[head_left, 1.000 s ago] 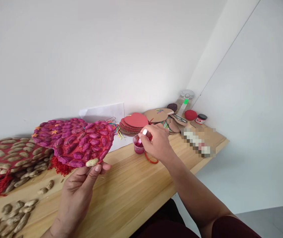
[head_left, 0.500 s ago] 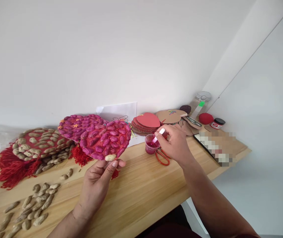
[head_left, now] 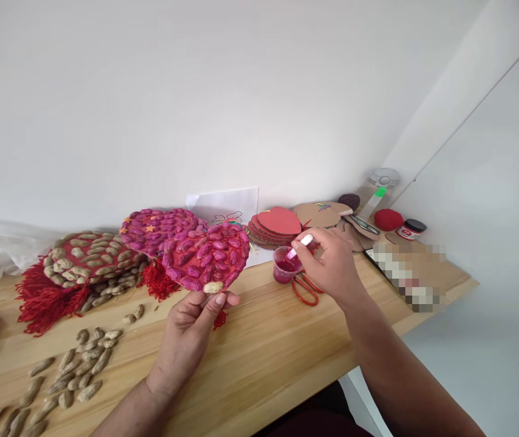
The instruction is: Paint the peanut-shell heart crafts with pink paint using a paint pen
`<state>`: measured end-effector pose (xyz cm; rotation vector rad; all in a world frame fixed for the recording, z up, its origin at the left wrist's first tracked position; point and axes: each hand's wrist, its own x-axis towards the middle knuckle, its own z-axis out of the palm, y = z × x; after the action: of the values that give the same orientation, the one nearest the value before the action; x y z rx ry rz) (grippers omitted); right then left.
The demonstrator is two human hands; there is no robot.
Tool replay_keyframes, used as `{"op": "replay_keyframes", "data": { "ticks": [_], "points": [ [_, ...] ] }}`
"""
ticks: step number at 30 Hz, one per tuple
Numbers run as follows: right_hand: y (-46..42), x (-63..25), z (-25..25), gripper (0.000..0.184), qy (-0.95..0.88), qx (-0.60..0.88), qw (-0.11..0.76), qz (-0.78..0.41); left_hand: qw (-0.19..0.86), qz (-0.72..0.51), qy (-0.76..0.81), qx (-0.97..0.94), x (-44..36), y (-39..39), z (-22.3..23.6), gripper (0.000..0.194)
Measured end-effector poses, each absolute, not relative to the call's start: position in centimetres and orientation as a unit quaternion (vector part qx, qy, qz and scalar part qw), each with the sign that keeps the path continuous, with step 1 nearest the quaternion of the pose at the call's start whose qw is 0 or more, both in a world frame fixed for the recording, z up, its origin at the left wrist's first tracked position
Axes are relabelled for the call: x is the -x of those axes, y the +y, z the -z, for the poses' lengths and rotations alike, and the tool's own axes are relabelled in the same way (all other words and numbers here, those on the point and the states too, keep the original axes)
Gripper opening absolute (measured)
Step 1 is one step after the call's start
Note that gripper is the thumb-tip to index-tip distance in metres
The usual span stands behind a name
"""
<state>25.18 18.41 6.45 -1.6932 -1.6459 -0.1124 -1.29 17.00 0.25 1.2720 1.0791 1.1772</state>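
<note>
My left hand (head_left: 194,328) pinches the lower tip of a red heart-shaped card (head_left: 207,258) covered with pink-painted peanut shells, holding it up above the wooden table (head_left: 259,358). One unpainted shell sits at the tip by my thumb. My right hand (head_left: 329,264) is closed on a small white-handled brush (head_left: 302,244) whose tip dips into a little cup of pink paint (head_left: 283,265). Red-handled scissors (head_left: 305,287) lie just under that hand.
Two more shell-covered hearts (head_left: 90,261) with red fringe lie at the left, loose peanuts (head_left: 77,370) in front of them. A stack of red card hearts (head_left: 274,226), brown card pieces, a red ball (head_left: 387,219), a small jar (head_left: 411,230) and a bottle stand at the back right.
The view has swung left, so everything sits further right in frame. My left hand keeps the heart raised; my right hand stays at the paint cup with the brush.
</note>
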Motion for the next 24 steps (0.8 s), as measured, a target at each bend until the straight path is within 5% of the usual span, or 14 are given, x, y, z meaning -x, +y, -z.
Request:
{"op": "replay_keyframes", "data": {
  "ticks": [16,24],
  "points": [
    [17.4,-25.7,-7.5,0.009,-0.667,0.571,0.461,0.129,0.563,-0.506,0.428,-0.494,1.0,16.9,-0.4,0.033],
    [14.8,-20.1,-8.1,0.006,-0.653,0.456,0.600,-0.071,0.629,-0.511,0.388,-0.439,1.0,17.0,-0.3,0.034]
  ]
}}
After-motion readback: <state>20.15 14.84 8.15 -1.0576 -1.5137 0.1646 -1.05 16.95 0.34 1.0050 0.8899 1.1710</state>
